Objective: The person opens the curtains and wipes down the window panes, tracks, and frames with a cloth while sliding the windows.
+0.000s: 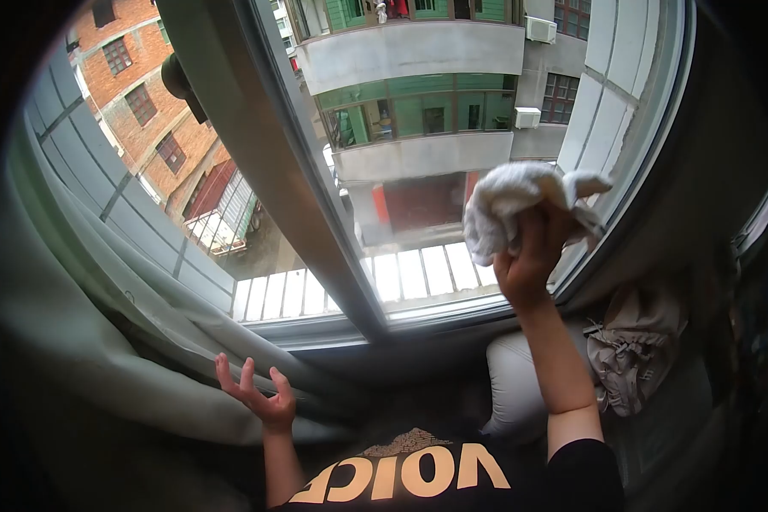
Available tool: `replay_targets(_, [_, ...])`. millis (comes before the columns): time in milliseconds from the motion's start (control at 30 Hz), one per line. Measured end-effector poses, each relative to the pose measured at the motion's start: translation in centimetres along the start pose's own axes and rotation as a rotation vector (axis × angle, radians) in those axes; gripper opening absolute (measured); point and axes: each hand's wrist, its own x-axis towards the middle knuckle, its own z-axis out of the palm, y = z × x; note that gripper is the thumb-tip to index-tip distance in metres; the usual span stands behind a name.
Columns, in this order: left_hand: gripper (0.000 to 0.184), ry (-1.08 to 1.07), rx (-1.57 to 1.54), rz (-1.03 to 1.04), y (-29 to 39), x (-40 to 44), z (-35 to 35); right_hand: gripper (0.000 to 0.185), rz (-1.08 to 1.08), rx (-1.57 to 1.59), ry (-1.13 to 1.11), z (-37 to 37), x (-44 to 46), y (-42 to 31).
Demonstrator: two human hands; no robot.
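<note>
A crumpled white cloth [508, 200] is bunched in my right hand [533, 252], which is raised against the lower right part of the window pane [418, 200]. Some of my fingers are hidden behind the cloth, and one end of it sticks out to the right. Lower on the left, my left hand [264, 399] is held up with its fingers spread, holding nothing. It is nearest to the pale curtain [179, 341] gathered along the left side of the window.
A grey metal window frame bar [294, 188] runs between two panes. Below the sill, a white cushion-like object [514, 384] and a greyish bag [636, 350] lie on the right. Buildings and a slatted ledge [401, 273] show outside.
</note>
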Motion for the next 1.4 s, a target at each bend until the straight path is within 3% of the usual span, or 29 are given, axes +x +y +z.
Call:
replay_targets(100, [0.045, -0.019, -0.074, -0.016, 2.1, 1.6, 0.7, 0.055, 0.164, 0.078, -0.18, 0.9, -13.3, -1.7])
replay_targets(167, [0.042, -0.055, -0.233, -0.06, 3.2, 2.9, 1.5, 0.054, 0.303, 0.128, -0.328, 1.0, -20.2, -2.3])
replay_targets(267, [0.037, -0.022, -0.326, -0.019, 5.6, 4.0, 2.9, 0.044, 0.346, 0.102, -0.389, 1.0, -26.0, -2.6])
replay_targets(333, [0.034, -0.04, -0.348, 0.074, 6.7, 3.8, 3.1, 0.041, 0.292, 0.08, -0.451, 0.6, -26.2, -2.2])
replay_targets(500, [0.036, -0.075, -0.456, 0.008, 8.7, 1.2, 2.8, 0.038, 0.305, 0.173, -0.438, 0.6, -19.6, -2.9])
replay_targets(567, [0.036, -0.171, -0.503, 0.014, 8.5, -0.5, 2.2, 0.034, 0.243, 0.189, -0.258, 0.7, -15.0, -4.2])
replay_targets(767, [0.037, -0.233, -0.501, -0.07, 6.5, -2.1, 0.9, 0.035, 0.057, 0.239, -0.157, 1.7, -5.8, -5.7])
replay_targets(1000, [0.042, -0.26, -0.548, -0.163, 4.8, -1.3, 0.6, 0.036, -0.116, 0.244, 0.145, 4.0, 8.7, -10.4])
replay_targets(1100, [0.045, -0.29, -0.509, -0.19, 4.1, -2.0, 0.4, 0.035, -0.147, 0.197, 0.13, 5.1, 7.6, -12.6])
replay_targets(1267, [0.053, -0.41, -0.547, -0.307, 2.3, -3.1, 0.1, 0.019, 0.011, 0.432, 0.042, 7.3, -4.6, -13.1])
replay_targets(1400, [0.052, -0.508, -0.616, -0.324, 1.9, -2.6, 0.2, 0.03, 0.158, 0.385, -0.181, 7.2, -16.7, -12.5])
